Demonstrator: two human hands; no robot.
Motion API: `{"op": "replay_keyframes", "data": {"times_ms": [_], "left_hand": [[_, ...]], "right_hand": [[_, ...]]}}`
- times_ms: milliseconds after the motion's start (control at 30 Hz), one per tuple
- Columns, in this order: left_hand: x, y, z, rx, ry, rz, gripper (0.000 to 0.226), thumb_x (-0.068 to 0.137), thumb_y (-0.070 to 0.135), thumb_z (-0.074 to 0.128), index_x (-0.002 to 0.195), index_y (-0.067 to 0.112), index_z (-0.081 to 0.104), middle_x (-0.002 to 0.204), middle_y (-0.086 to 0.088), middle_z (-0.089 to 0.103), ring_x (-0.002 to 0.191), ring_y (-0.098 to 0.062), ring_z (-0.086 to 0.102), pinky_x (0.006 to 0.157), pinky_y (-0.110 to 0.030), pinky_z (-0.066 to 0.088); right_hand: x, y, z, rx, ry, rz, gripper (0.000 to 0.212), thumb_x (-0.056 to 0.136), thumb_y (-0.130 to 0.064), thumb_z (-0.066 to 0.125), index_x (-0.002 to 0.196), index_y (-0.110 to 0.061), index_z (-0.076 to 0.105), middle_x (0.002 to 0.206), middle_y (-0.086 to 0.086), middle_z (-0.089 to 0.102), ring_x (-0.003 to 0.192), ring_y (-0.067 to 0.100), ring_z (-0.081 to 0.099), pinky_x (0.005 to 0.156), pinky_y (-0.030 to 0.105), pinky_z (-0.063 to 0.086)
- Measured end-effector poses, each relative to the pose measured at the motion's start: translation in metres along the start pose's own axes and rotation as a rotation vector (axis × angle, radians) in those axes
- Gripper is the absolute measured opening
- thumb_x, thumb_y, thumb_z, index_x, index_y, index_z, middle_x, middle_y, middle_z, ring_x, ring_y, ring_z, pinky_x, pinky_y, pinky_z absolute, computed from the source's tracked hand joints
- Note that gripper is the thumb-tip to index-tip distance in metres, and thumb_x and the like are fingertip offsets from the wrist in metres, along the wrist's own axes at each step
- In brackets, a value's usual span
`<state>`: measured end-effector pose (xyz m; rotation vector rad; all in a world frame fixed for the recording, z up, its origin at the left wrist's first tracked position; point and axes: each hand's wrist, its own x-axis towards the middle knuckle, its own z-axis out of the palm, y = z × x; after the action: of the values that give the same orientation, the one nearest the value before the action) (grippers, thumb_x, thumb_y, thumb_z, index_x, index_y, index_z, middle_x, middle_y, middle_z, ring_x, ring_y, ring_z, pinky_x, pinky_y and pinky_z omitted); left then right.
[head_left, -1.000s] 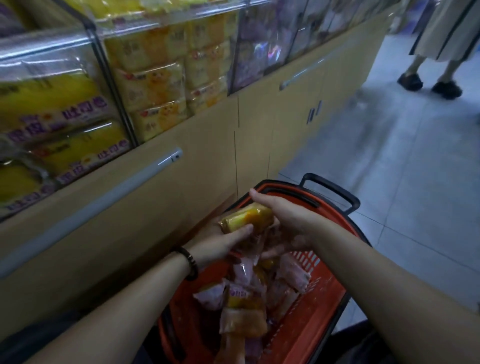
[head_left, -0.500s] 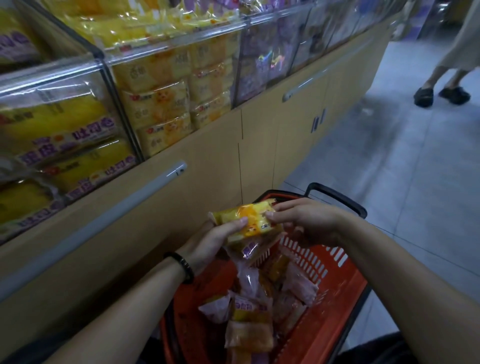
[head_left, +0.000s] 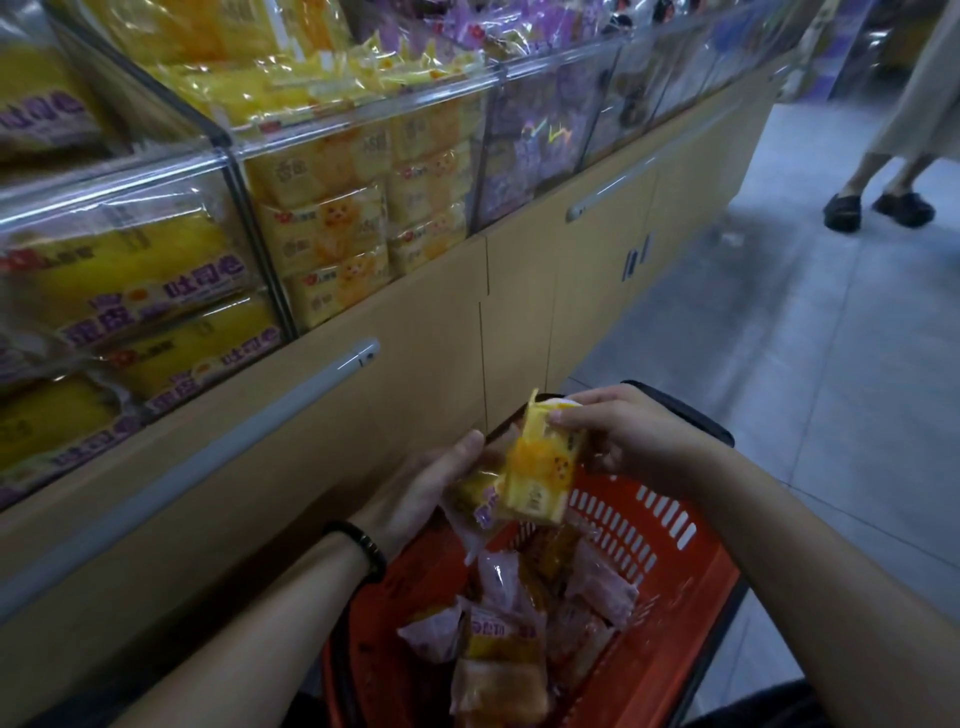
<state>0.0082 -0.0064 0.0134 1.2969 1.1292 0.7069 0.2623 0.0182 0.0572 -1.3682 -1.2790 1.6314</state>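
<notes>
A red shopping basket (head_left: 670, 613) stands on the floor below me, with several wrapped bread and cake packets (head_left: 498, 639) lying in it. Above the basket my right hand (head_left: 628, 431) pinches the top of a yellow snack packet (head_left: 540, 473), which hangs almost upright. My left hand (head_left: 441, 478) lies under and beside it, palm up, thumb raised, holding a second clear packet with purple print (head_left: 480, 499). A black band circles my left wrist.
A long tan display counter (head_left: 426, 332) runs along my left, with clear bins of yellow bread packs (head_left: 332, 228) and purple packs (head_left: 535, 145) and grey handle bars. A person's legs in dark shoes (head_left: 878, 208) stand on the grey tiled aisle at far right.
The yellow packet has turned from lying flat to nearly upright, my right hand now pinching its top. The camera has tilted up, showing more of the bins.
</notes>
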Motion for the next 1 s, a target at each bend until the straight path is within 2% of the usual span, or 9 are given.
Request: {"op": "replay_keyframes", "data": {"times_ms": [33, 167, 333, 400, 500, 633, 733, 800, 1000], "left_hand": [[0.0, 0.0, 0.002, -0.007, 0.007, 0.02, 0.076, 0.076, 0.089, 0.059, 0.114, 0.027, 0.08, 0.118, -0.002, 0.078, 0.115, -0.027, 0.071, 0.111, -0.057, 0.046], [-0.001, 0.002, 0.015, 0.041, -0.011, 0.09, 0.06, 0.083, 0.066, 0.073, 0.116, 0.017, 0.077, 0.119, -0.005, 0.077, 0.115, -0.027, 0.072, 0.108, -0.052, 0.052], [0.0, 0.0, 0.016, 0.018, -0.05, 0.048, 0.04, 0.093, 0.035, 0.068, 0.119, 0.006, 0.074, 0.112, -0.005, 0.08, 0.103, -0.018, 0.076, 0.086, -0.023, 0.058], [-0.002, 0.0, 0.018, 0.02, -0.011, 0.058, 0.033, 0.097, 0.029, 0.064, 0.116, 0.004, 0.075, 0.101, -0.003, 0.081, 0.083, -0.008, 0.077, 0.071, -0.014, 0.054], [0.0, -0.002, 0.014, -0.023, 0.076, 0.038, 0.044, 0.09, 0.044, 0.068, 0.113, 0.007, 0.077, 0.102, -0.004, 0.081, 0.087, -0.014, 0.076, 0.074, -0.019, 0.056], [0.0, -0.002, 0.009, 0.009, 0.095, 0.044, 0.056, 0.084, 0.07, 0.07, 0.114, 0.023, 0.079, 0.112, 0.001, 0.08, 0.109, -0.02, 0.075, 0.101, -0.042, 0.056], [-0.003, 0.007, 0.01, -0.097, 0.135, 0.02, 0.042, 0.096, 0.056, 0.065, 0.111, 0.019, 0.079, 0.103, 0.002, 0.081, 0.102, -0.017, 0.077, 0.087, -0.028, 0.059], [-0.003, 0.01, 0.006, -0.001, 0.177, 0.061, 0.046, 0.09, 0.065, 0.066, 0.099, 0.023, 0.082, 0.097, 0.004, 0.081, 0.094, -0.013, 0.077, 0.08, -0.025, 0.055], [-0.007, 0.023, -0.004, 0.052, 0.153, 0.056, 0.037, 0.092, 0.049, 0.064, 0.104, 0.017, 0.08, 0.096, 0.005, 0.082, 0.086, -0.007, 0.077, 0.067, -0.012, 0.052]], "right_hand": [[0.0, 0.001, 0.003, -0.033, -0.007, -0.023, 0.024, 0.093, -0.023, 0.076, 0.108, -0.004, 0.077, 0.105, 0.02, 0.078, 0.101, 0.034, 0.076, 0.09, 0.045, 0.059], [-0.003, 0.0, 0.018, -0.086, -0.079, -0.11, 0.036, 0.089, -0.041, 0.078, 0.096, -0.005, 0.08, 0.086, 0.01, 0.077, 0.077, 0.021, 0.073, 0.069, 0.032, 0.058], [0.002, 0.006, 0.029, -0.136, -0.082, -0.138, 0.046, 0.089, -0.053, 0.077, 0.105, -0.009, 0.079, 0.096, 0.016, 0.077, 0.085, 0.022, 0.072, 0.082, 0.052, 0.059], [-0.001, 0.0, 0.024, -0.203, -0.072, -0.142, 0.038, 0.088, -0.049, 0.078, 0.11, -0.017, 0.077, 0.093, 0.002, 0.077, 0.076, 0.01, 0.07, 0.069, 0.038, 0.056], [-0.005, -0.002, 0.013, -0.419, -0.087, -0.118, 0.035, 0.082, -0.038, 0.087, 0.109, -0.022, 0.073, 0.1, 0.002, 0.076, 0.082, 0.012, 0.073, 0.072, 0.028, 0.058], [-0.007, 0.003, 0.012, -0.47, -0.128, -0.121, 0.025, 0.086, -0.029, 0.084, 0.107, -0.023, 0.072, 0.098, 0.001, 0.075, 0.088, 0.016, 0.074, 0.078, 0.04, 0.062], [-0.007, -0.001, 0.01, -0.441, -0.149, -0.152, 0.019, 0.088, -0.025, 0.082, 0.106, -0.022, 0.075, 0.098, -0.002, 0.077, 0.089, 0.015, 0.074, 0.075, 0.034, 0.06], [-0.008, -0.001, 0.009, -0.39, -0.149, -0.158, 0.018, 0.089, -0.023, 0.081, 0.106, -0.02, 0.078, 0.101, 0.0, 0.078, 0.093, 0.016, 0.074, 0.075, 0.027, 0.059], [-0.005, -0.001, 0.002, -0.176, 0.048, -0.209, 0.025, 0.087, -0.025, 0.083, 0.111, -0.021, 0.079, 0.105, 0.003, 0.079, 0.097, 0.024, 0.077, 0.086, 0.044, 0.064]]}}
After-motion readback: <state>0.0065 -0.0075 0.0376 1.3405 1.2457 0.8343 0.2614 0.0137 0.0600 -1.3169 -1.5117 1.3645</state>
